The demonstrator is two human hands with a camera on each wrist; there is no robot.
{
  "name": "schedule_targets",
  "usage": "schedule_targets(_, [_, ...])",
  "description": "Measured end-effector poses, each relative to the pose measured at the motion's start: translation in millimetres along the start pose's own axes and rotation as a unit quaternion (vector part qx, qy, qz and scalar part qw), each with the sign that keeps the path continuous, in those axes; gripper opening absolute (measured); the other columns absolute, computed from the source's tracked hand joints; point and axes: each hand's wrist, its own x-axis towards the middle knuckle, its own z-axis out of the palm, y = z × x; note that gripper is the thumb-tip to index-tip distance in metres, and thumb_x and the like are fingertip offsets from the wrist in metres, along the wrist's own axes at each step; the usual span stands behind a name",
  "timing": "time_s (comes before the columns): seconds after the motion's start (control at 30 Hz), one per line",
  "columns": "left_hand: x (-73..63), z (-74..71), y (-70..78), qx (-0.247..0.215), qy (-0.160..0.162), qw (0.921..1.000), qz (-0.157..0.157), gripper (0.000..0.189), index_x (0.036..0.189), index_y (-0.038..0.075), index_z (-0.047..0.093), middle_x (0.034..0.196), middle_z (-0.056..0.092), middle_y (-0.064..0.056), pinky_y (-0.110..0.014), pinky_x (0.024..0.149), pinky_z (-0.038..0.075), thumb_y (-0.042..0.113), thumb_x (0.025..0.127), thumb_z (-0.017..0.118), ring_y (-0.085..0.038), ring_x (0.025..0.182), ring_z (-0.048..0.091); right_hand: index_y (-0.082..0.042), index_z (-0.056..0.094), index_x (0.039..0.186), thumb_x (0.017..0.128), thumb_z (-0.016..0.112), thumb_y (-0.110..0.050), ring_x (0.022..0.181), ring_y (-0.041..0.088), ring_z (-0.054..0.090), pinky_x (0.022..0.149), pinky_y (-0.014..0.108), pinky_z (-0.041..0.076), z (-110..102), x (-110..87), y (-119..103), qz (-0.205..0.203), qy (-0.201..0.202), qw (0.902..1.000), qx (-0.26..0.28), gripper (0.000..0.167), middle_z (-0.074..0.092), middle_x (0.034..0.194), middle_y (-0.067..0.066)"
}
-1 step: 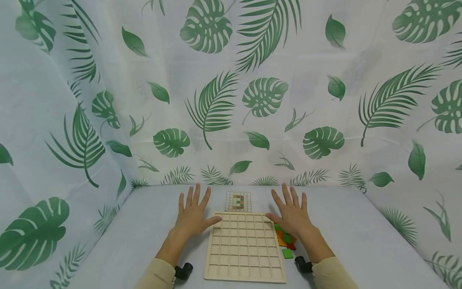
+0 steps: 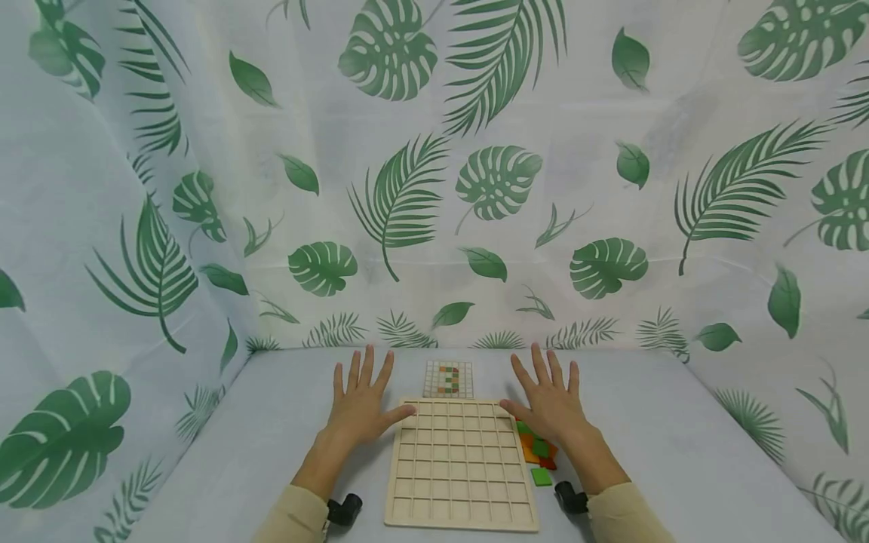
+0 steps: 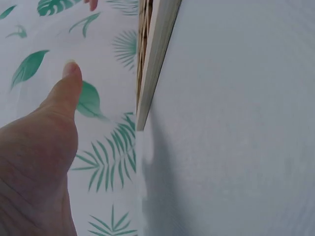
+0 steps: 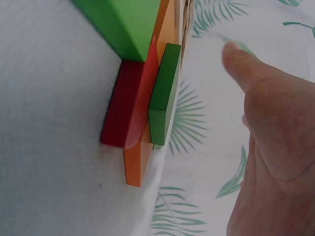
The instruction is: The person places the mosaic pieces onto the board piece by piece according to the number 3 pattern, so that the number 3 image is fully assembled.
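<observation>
Fingers spread and straight, my left hand (image 2: 357,411) hovers by the far left corner of a wooden grid board (image 2: 460,471), its thumb overlapping the corner in the head view. My right hand (image 2: 551,407) mirrors it at the far right corner, also spread and holding nothing. In the left wrist view the thumb (image 3: 61,98) points up beside the board's edge (image 3: 160,54). Beneath the right hand lie green, orange and red tiles; the right wrist view shows a red tile (image 4: 125,108), an orange tile (image 4: 135,164) and a green tile (image 4: 165,93) overlapping in a pile.
A small card (image 2: 448,379) printed with a coloured pattern on a grid lies just beyond the board. One green tile (image 2: 541,477) sits apart, nearer the board's right edge. Leaf-printed cloth (image 2: 434,226) walls in the white table (image 2: 652,452) at the back and sides.
My left hand has drifted very slightly to the left. The right hand, board, card and tiles look the same.
</observation>
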Motion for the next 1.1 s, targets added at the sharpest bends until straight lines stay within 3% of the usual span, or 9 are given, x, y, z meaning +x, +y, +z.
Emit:
schedule_targets(0.17, [-1.4, 1.6, -1.4, 0.009, 0.0, 1.0, 0.002, 0.105, 0.168, 0.032, 0.007, 0.175, -0.013, -0.009, -0.069, 0.123, -0.015, 0.085, 0.089, 0.05, -0.04, 0.162, -0.013, -0.021, 0.029, 0.166, 0.094, 0.062, -0.067, 0.16, 0.049, 0.001, 0.122, 0.076, -0.01, 1, -1.1, 0, 0.004, -0.005, 0.9999, -0.008, 0.092, 0.005, 0.175, 0.02])
schedule_targets(0.4, [-3.2, 4.7, 0.4, -0.001, 0.012, 0.9998, 0.016, 0.104, 0.168, 0.025, 0.018, 0.176, -0.005, -0.013, -0.069, 0.124, -0.014, 0.08, 0.089, 0.056, -0.041, 0.162, -0.008, -0.021, 0.027, 0.166, 0.094, 0.06, -0.068, 0.16, 0.049, 0.001, 0.121, 0.075, -0.013, 3, -2.5, -3, -0.004, -0.012, 0.9999, 0.005, 0.092, 0.004, 0.175, 0.02])
schedule_targets(0.57, [-5.5, 5.4, 3.1, -0.018, 0.008, 0.9995, 0.027, 0.106, 0.169, 0.025, 0.012, 0.176, -0.007, -0.013, -0.068, 0.123, -0.017, 0.077, 0.09, 0.058, -0.04, 0.162, -0.009, -0.017, 0.028, 0.166, 0.096, 0.064, -0.063, 0.158, 0.051, 0.007, 0.12, 0.076, -0.012, 0, -3.0, -3, -0.009, -0.036, 0.9963, 0.078, 0.091, 0.006, 0.174, 0.023])
schedule_targets(0.73, [-9.7, 1.9, 4.7, -0.049, -0.014, 0.998, 0.036, 0.106, 0.169, 0.024, 0.009, 0.176, -0.002, -0.015, -0.07, 0.123, -0.014, 0.071, 0.091, 0.063, -0.042, 0.162, -0.004, -0.009, 0.031, 0.164, 0.099, 0.063, -0.055, 0.153, 0.054, 0.023, 0.12, 0.08, 0.005, -3, -0.3, 5, -0.031, -0.048, 0.9837, 0.171, 0.085, 0.019, 0.17, 0.028])
schedule_targets(0.87, [-13.5, -0.9, 2.5, -0.075, -0.058, 0.9945, 0.045, 0.105, 0.169, 0.024, 0.008, 0.176, 0.0, -0.016, -0.072, 0.123, -0.012, 0.069, 0.092, 0.065, -0.042, 0.162, -0.002, -0.01, 0.033, 0.163, 0.102, 0.062, -0.052, 0.15, 0.051, 0.034, 0.117, 0.076, 0.027, -7, 0.0, 15, -0.011, -0.057, 0.9644, 0.258, 0.08, 0.03, 0.168, 0.025])
schedule_targets(1.0, [-16.1, -1.2, -5.1, -0.109, -0.095, 0.9883, 0.049, 0.106, 0.169, 0.024, 0.012, 0.175, 0.008, -0.018, -0.074, 0.123, -0.006, 0.068, 0.09, 0.068, -0.044, 0.161, 0.006, -0.015, 0.044, 0.158, 0.101, 0.065, -0.048, 0.129, 0.038, 0.056, 0.108, 0.06, 0.05, -14, -0.3, 22, 0.013, -0.061, 0.9443, 0.323, 0.069, 0.051, 0.154, 0.02])
schedule_targets(1.1, [-18.0, 0.8, -12.8, -0.13, -0.131, 0.9816, 0.048, 0.112, 0.169, 0.023, 0.015, 0.174, 0.014, -0.021, -0.075, 0.123, -0.001, 0.07, 0.085, 0.072, -0.048, 0.16, 0.011, -0.016, 0.056, 0.149, 0.099, 0.07, -0.042, 0.112, 0.027, 0.061, 0.094, 0.043, 0.057, -19, -0.6, 26, 0.013, -0.068, 0.9359, 0.345, 0.058, 0.064, 0.136, 0.016])
